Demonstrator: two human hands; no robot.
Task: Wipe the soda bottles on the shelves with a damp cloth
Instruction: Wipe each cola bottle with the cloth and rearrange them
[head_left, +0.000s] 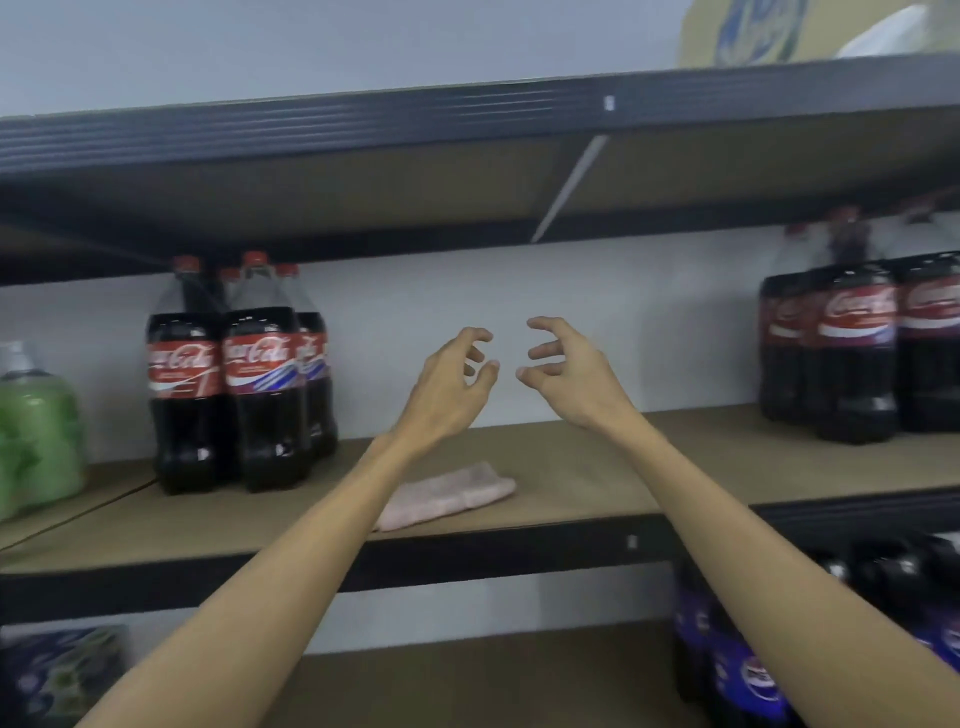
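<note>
While my left hand (451, 382) and right hand (574, 375) hung above the cloth (457, 493), their fingers were half-curled like claws, spread and holding nothing, the two hands facing each other but apart. That cloth, pale pink, soft and folded flat, lay on the matte brown shelf (582, 467), partly behind my left forearm. Left of the cloth stood tall, glossy plastic cola bottles (234, 379) with red caps; more bottles (857, 343), blurred, stood well to its right.

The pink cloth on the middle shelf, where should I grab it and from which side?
Probably pinch the cloth at its thick folded right end, coming from above and the front with the right hand. It lies flat near the open front edge of the shelf, and the left forearm crosses its left end.
</note>
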